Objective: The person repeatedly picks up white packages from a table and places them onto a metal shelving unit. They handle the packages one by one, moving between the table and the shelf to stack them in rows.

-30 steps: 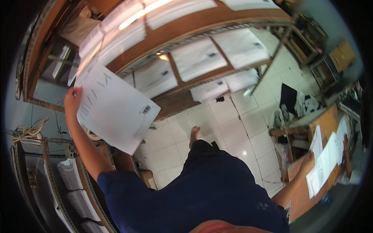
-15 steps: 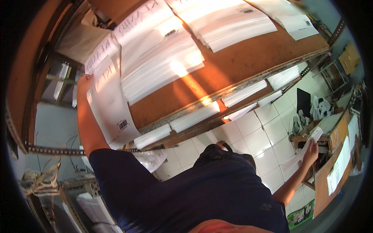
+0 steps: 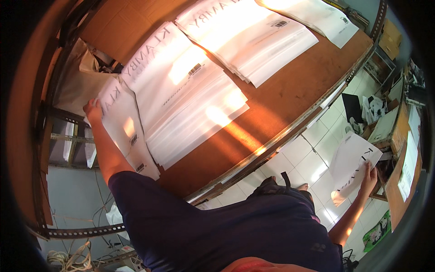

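White printed sheets with dark lettering and barcodes lie in overlapping rows on a brown wooden shelf. At the leftmost stack [image 3: 118, 120], my left hand [image 3: 93, 111] is at the outer edge, its fingers curled closed on a sheet there; the fingertips show only in part. Beside it lies a wider, fanned-out stack [image 3: 181, 97]. Off to the right, away from the shelf, my right hand [image 3: 369, 176] grips a single white printed sheet [image 3: 351, 158] by its edge. That sheet hangs over the floor with its lettered face showing.
More sheets [image 3: 281, 50] lie farther right along the shelf. A perforated metal bar [image 3: 86, 232] and a coil of pale cable [image 3: 74, 258] are at lower left. Past my right hand stand a cluttered table [image 3: 389, 122] and a cardboard panel [image 3: 401, 190], above a tiled floor [image 3: 294, 152].
The sheet in my right hand has swung from edge-on to face-up view. My left hand sits slightly lower in view, and the sheet beside it now lies flatter on the stack.
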A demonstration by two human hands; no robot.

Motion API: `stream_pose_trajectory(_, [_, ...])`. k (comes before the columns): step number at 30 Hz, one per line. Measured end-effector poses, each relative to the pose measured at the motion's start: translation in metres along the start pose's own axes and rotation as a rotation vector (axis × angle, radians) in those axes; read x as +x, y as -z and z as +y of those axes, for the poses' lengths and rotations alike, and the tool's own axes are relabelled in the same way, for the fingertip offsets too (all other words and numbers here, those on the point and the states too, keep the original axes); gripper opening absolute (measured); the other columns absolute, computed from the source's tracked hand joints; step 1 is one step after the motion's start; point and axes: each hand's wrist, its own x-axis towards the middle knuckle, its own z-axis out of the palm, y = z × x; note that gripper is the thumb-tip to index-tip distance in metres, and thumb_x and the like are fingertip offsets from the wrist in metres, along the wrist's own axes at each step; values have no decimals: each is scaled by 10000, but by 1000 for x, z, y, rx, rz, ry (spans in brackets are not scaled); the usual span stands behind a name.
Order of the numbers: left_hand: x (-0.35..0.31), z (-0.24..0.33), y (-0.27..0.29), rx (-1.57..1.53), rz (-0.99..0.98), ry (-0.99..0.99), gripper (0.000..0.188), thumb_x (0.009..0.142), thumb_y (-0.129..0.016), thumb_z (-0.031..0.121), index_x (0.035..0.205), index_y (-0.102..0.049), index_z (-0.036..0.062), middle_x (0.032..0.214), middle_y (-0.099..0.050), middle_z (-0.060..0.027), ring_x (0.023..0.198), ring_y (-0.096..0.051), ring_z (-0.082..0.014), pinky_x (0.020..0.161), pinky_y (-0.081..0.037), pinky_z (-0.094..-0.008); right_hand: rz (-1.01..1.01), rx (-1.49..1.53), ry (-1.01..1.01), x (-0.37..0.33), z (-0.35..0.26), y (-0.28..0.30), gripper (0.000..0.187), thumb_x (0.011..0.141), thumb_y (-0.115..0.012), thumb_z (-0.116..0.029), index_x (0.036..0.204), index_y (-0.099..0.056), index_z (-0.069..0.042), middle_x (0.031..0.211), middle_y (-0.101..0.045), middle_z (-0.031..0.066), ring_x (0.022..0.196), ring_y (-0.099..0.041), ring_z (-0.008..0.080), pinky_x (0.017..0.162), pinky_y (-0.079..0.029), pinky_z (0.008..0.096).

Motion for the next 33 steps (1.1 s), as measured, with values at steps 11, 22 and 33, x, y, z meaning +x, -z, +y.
stream_pose_trajectory(11, [-4, 84, 16, -261, -463, 256, 723, 867, -403, 646, 1365, -460, 125, 1348, -469, -211, 1276, -412, -350, 1072, -292, -441, -7, -43, -5, 6, 13, -3, 291, 942, -574, -213, 1086, -612, 38, 1033, -652, 77, 933, -588, 123, 825, -444, 246])
stream_pose_trajectory(22, [-53, 201, 62, -11, -511, 204, 1079, 632, -772, 430, 1483, -152, 194, 1545, -114, -165, 1384, -151, -457, 1108, -150, -578, -13, -44, 2, 15, 8, -23, 260, 934, -587, -210, 1048, -638, 18, 992, -665, 65, 890, -592, 116, 797, -452, 238])
stream_pose_trajectory(33, [-69, 196, 76, 69, -405, 165, 1033, 681, -755, 465, 1477, -164, 175, 1524, -163, -190, 1375, -204, -426, 1081, -188, -604, -78, -47, 29, 48, 34, 0, 251, 931, -588, -198, 1038, -639, 24, 975, -667, 64, 877, -588, 115, 804, -446, 241])
